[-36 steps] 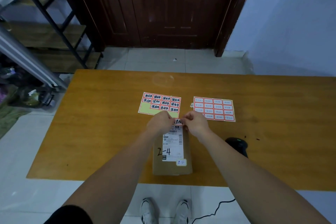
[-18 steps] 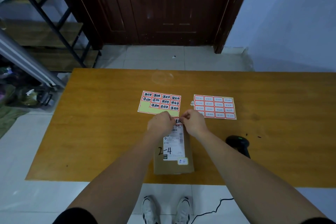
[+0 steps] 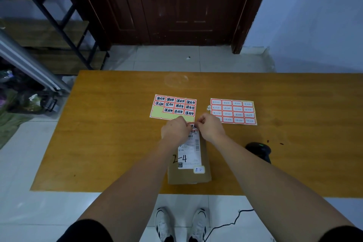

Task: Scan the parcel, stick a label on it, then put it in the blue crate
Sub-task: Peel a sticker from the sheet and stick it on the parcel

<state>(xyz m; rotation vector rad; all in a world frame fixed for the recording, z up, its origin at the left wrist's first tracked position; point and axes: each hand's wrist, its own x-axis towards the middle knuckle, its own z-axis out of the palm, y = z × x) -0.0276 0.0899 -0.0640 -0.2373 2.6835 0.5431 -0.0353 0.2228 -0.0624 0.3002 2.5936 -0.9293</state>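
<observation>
**Label held over the parcel's far end**

The parcel [image 3: 189,163] lies on the table [image 3: 110,143] near its front edge. Both hands meet above the parcel's far end: the left hand [image 3: 175,131] and right hand [image 3: 211,126] each pinch one end of a small red label [image 3: 193,126], fingers closed on it. Two label sheets [image 3: 173,109] lie just beyond. The scanner [image 3: 259,151] rests to the right.
</observation>
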